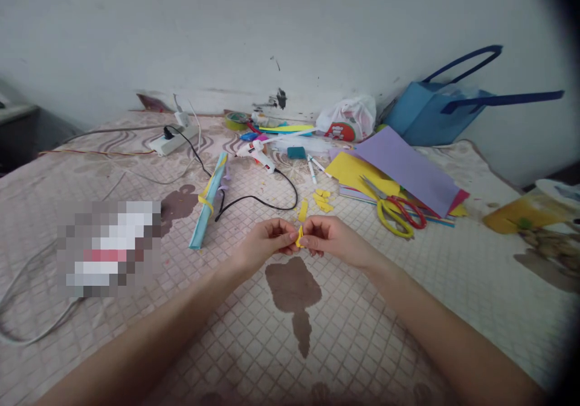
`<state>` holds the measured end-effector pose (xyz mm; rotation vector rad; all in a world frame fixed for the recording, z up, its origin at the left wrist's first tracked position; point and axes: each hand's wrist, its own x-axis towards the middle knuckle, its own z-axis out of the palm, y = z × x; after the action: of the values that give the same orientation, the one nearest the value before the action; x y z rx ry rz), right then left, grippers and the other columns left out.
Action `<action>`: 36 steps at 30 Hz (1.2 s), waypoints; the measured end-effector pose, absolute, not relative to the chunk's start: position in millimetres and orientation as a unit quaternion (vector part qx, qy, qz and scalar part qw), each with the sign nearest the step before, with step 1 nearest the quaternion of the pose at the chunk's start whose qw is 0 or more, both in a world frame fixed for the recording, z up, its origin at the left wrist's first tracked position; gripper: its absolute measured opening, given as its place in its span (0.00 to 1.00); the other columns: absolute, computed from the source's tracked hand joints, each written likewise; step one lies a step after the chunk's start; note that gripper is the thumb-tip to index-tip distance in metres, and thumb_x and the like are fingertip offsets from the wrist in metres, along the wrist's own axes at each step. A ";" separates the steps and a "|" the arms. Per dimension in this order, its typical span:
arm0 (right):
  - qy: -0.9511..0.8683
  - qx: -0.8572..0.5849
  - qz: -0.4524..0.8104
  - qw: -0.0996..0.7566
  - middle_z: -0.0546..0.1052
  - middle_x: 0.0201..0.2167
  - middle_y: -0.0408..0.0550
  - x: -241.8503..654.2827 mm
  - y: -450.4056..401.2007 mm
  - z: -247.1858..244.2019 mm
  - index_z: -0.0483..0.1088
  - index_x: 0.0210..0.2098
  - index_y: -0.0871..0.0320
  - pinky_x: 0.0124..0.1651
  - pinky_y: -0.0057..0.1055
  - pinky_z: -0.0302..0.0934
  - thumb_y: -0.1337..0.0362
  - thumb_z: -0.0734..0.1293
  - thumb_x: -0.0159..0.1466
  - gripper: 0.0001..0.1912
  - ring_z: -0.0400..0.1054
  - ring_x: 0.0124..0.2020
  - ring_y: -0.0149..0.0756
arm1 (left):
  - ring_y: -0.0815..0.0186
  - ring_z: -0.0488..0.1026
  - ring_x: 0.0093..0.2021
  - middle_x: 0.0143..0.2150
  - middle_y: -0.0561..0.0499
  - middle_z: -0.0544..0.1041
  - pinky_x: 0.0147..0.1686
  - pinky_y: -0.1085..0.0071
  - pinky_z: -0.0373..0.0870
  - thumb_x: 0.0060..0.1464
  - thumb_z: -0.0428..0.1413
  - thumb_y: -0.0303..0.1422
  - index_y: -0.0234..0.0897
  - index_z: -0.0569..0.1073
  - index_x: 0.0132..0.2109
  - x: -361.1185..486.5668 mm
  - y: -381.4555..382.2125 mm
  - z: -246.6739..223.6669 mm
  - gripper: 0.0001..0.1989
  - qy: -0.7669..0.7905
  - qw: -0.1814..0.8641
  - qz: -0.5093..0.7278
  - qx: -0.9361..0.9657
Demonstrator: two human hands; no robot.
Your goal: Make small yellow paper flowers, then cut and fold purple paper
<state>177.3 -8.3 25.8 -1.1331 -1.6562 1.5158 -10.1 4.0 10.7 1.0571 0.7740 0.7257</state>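
A small yellow paper piece (299,237) is pinched between my two hands at the middle of the view. My left hand (269,240) has its thumb and fingers closed on the left side of the piece. From the right, my right hand (328,237) grips the same piece with thumb and fingertips. Just beyond the hands, several yellow paper pieces (322,200) lie on the tablecloth (235,333). Left of the hands is a light blue folded strip (206,209) with a yellow curl and purple bits on it.
A white glue gun (257,155) with a black cord lies beyond the hands. Scissors (394,212) rest against coloured paper sheets (408,164) at right. A power strip (174,141), white plastic bag (348,119), blue bag (430,113) and yellow container (525,209) stand around.
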 end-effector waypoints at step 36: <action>-0.546 -0.401 0.666 0.313 0.70 0.23 0.40 183.2 -19.7 9.9 0.67 0.30 0.59 0.24 0.23 0.57 0.58 0.66 0.61 0.10 0.63 0.21 0.23 | 0.73 0.70 0.30 0.31 0.52 0.74 0.33 0.75 0.66 0.46 0.63 0.32 0.32 0.72 0.39 -12.5 0.0 8.0 0.13 0.368 0.740 0.294 0.479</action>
<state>183.2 -19.7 9.9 -1.0571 -1.4390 1.7561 -12.5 0.0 8.0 1.0513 0.8082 0.6458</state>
